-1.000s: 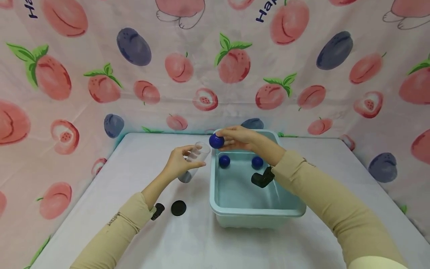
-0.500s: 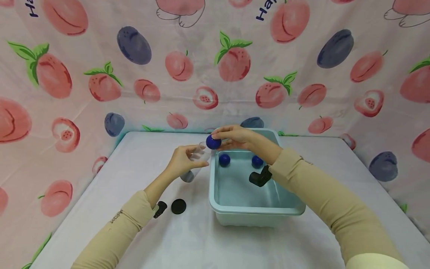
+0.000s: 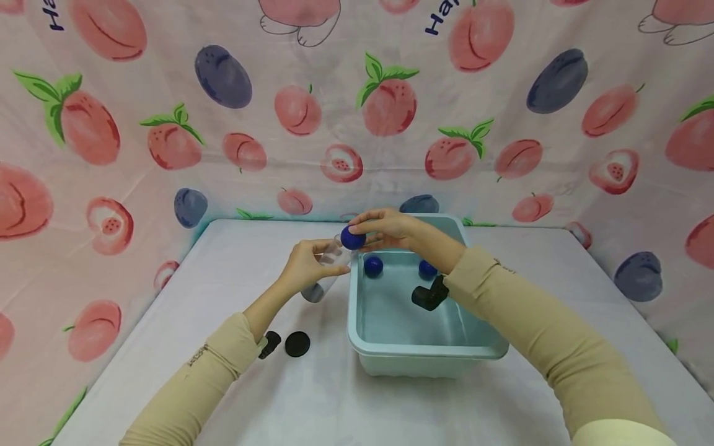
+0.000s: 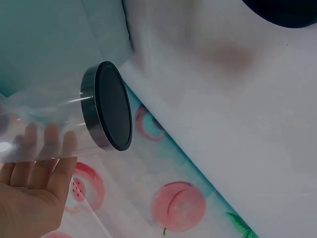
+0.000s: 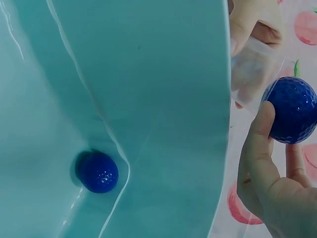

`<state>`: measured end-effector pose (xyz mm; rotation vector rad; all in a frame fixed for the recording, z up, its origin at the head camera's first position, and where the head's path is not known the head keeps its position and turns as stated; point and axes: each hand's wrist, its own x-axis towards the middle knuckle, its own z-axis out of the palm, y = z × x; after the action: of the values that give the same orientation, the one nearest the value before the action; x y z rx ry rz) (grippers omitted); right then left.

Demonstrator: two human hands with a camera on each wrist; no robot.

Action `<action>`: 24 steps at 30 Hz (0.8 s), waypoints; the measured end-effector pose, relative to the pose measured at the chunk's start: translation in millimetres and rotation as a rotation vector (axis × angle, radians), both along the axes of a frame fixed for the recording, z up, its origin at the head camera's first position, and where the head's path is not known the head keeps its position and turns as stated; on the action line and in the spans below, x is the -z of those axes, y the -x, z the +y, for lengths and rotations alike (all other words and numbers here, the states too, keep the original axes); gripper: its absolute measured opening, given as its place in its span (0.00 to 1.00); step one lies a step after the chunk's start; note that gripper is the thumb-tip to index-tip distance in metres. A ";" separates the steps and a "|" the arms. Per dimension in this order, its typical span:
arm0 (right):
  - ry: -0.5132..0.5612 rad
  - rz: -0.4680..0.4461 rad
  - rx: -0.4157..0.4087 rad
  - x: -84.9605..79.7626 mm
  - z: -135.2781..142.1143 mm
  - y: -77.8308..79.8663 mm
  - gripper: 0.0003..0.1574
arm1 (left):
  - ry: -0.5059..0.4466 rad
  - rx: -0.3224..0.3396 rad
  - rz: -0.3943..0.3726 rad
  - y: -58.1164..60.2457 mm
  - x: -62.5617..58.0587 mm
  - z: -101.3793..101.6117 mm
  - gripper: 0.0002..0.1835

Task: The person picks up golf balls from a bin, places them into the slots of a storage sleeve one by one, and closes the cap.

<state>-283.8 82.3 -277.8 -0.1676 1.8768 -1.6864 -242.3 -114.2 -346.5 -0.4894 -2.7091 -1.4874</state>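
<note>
My left hand (image 3: 304,267) grips a clear plastic tube (image 4: 54,106), which tilts with its mouth up toward the right. Its lower end has a black base (image 4: 115,106). Between the thumb and fingers of my right hand (image 3: 393,228), a dimpled blue golf ball (image 5: 291,110) is pinched. In the head view the ball overlaps the tube's mouth. The right hand is over the far left corner of a pale blue tub (image 3: 426,365). Two more blue golf balls lie inside the tub, one near the left wall (image 3: 373,266) and another golf ball (image 3: 427,269) farther right.
A round black lid (image 3: 297,344) lies on the white tabletop (image 3: 279,402), left of the tub. Black wrist cameras (image 3: 429,297) show below both sleeves. A fruit-print cloth (image 3: 390,173) hangs behind the table.
The right hand has moved slightly left and down, bringing the golf ball to the tube's mouth. My left hand and the tube have shifted a little right.
</note>
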 end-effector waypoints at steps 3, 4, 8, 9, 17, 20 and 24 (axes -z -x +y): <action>-0.012 0.010 0.001 0.4 -0.9 -0.3 0.17 | -0.006 -0.001 -0.004 1.2 0.4 -0.4 0.27; -0.015 0.013 0.000 0.5 -1.2 -0.1 0.17 | -0.003 -0.002 -0.006 1.2 0.1 -0.4 0.27; -0.020 0.017 -0.004 -0.4 -1.7 0.6 0.19 | 0.001 -0.007 -0.009 2.4 -0.7 -0.7 0.28; -0.021 0.018 -0.003 -0.7 -1.8 1.0 0.19 | 0.001 -0.009 -0.001 3.0 -0.9 -0.9 0.28; -0.012 0.024 -0.007 1.0 2.1 3.6 0.26 | -0.008 0.006 0.014 4.4 1.7 -3.6 0.24; -0.020 0.028 -0.005 -0.2 4.0 3.7 0.25 | -0.019 -0.005 0.008 3.7 1.5 -8.5 0.25; -0.039 0.037 0.014 -0.8 7.4 5.6 0.24 | -0.046 -0.008 -0.011 4.0 0.0 -13.3 0.23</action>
<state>-289.3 89.7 -277.1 -0.1713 1.9409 -1.6655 -246.3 -127.5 -346.5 -0.4701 -2.6747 -1.5513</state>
